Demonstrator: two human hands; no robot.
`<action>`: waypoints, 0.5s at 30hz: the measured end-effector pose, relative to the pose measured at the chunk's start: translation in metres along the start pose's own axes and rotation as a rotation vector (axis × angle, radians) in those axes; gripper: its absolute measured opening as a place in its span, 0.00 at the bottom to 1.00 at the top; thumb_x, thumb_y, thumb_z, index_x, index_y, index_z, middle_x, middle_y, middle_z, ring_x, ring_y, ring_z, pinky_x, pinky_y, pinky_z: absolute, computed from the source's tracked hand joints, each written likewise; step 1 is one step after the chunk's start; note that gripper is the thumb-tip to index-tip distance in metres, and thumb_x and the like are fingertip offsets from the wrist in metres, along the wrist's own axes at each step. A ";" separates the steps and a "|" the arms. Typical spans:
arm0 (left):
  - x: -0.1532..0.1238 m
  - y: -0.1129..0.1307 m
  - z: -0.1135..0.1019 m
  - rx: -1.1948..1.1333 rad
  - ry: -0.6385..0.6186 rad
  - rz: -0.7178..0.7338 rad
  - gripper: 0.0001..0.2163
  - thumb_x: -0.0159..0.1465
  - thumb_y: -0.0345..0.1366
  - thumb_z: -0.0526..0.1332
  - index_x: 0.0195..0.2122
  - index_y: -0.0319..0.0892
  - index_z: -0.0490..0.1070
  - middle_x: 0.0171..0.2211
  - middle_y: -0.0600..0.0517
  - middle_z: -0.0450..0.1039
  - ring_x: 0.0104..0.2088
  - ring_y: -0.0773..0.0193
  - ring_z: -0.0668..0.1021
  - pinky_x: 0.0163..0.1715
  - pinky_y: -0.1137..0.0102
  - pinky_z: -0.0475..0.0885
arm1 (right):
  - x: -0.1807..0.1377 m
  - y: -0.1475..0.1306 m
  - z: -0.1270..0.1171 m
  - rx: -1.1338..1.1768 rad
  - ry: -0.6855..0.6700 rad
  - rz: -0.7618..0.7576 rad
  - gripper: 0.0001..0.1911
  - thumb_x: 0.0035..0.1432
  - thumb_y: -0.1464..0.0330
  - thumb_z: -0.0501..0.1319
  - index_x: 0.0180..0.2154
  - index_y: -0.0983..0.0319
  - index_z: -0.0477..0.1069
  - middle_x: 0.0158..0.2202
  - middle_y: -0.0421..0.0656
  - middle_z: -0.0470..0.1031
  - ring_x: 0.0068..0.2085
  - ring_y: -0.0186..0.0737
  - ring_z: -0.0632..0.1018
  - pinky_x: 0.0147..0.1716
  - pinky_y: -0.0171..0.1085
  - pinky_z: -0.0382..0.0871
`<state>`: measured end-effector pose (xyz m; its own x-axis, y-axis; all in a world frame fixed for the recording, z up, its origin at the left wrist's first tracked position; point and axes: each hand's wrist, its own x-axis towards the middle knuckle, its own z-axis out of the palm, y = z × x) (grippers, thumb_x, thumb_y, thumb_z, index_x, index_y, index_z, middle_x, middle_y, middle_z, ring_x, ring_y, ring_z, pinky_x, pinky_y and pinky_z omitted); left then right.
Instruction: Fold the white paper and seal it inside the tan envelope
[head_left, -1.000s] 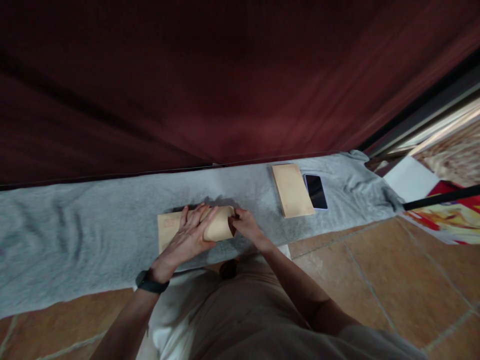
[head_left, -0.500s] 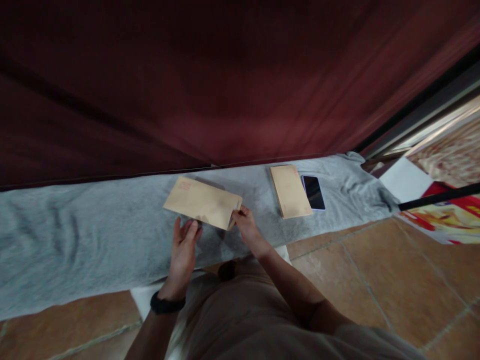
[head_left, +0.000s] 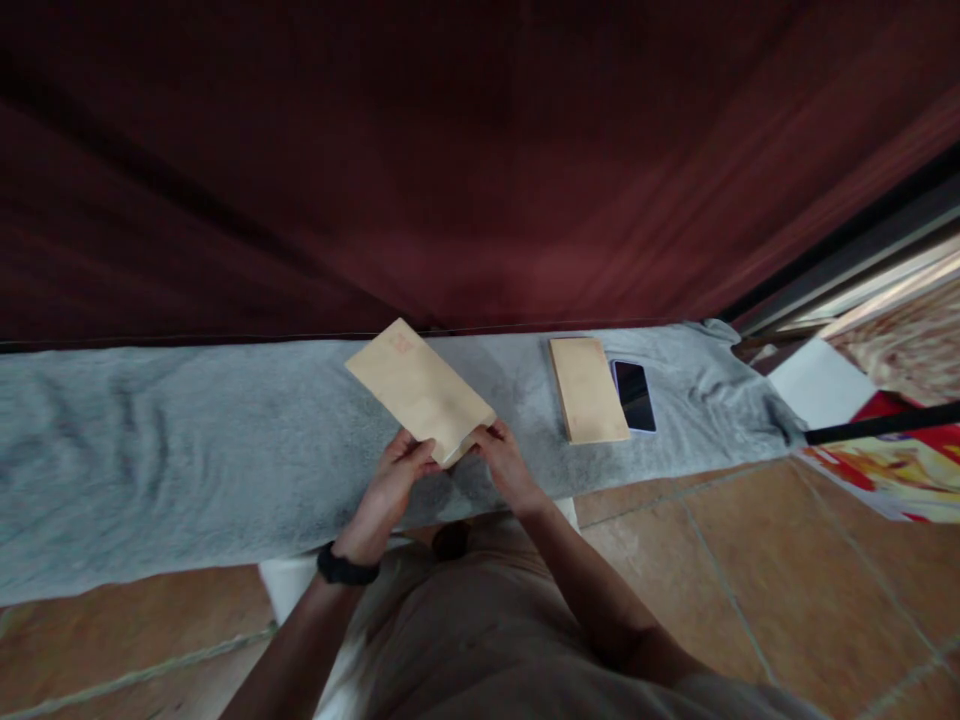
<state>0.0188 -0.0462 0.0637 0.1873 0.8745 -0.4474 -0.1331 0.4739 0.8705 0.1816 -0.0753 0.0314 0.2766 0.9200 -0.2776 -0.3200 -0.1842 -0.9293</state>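
Observation:
A tan paper envelope [head_left: 420, 385] with faint red print at its far corner is held up at a slant over the grey cloth. My left hand [head_left: 397, 475] grips its near left edge, thumb on top and fingers underneath. At the near right end, my right hand [head_left: 504, 458] pinches the envelope's edge by the flap. Whether anything is inside the envelope cannot be seen. To the right, a stack of similar envelopes [head_left: 589, 390] lies on the cloth, and a dark-screened phone [head_left: 634, 396] rests against its right side.
The grey cloth [head_left: 187, 450] covers a long narrow surface along a dark red curtain [head_left: 480, 220]. On the far right are a white sheet [head_left: 821, 382] and a colourful printed bag [head_left: 885, 465]. Tiled floor [head_left: 690, 560] shows below.
My left hand has moved right and closed on the envelope's near edge. The envelope has turned, its far end swinging up and away. My right hand keeps its pinch at the flap end.

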 end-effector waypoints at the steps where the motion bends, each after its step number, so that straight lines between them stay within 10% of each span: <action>1: 0.003 0.005 -0.006 0.052 -0.022 0.002 0.21 0.47 0.42 0.75 0.42 0.42 0.76 0.37 0.52 0.81 0.32 0.62 0.81 0.29 0.70 0.76 | -0.001 -0.001 -0.005 -0.019 -0.005 -0.004 0.11 0.54 0.62 0.63 0.40 0.57 0.74 0.39 0.43 0.82 0.40 0.44 0.81 0.38 0.39 0.79; 9: 0.014 0.002 -0.040 0.309 -0.055 -0.017 0.22 0.47 0.41 0.70 0.44 0.43 0.72 0.26 0.55 0.78 0.22 0.64 0.77 0.21 0.72 0.67 | 0.004 0.006 -0.035 -0.470 0.108 -0.296 0.16 0.63 0.65 0.58 0.50 0.59 0.74 0.50 0.49 0.79 0.51 0.47 0.80 0.55 0.47 0.75; 15: 0.016 -0.011 -0.048 0.552 -0.038 -0.015 0.22 0.56 0.40 0.66 0.51 0.43 0.68 0.23 0.57 0.75 0.20 0.62 0.76 0.21 0.70 0.68 | -0.001 0.011 -0.012 -1.034 -0.327 -0.670 0.23 0.73 0.69 0.53 0.67 0.60 0.66 0.70 0.48 0.66 0.71 0.46 0.66 0.72 0.49 0.59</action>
<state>-0.0237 -0.0324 0.0371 0.2215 0.8588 -0.4619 0.3979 0.3528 0.8468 0.1885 -0.0821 0.0186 -0.1722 0.9520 0.2531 0.6879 0.3002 -0.6608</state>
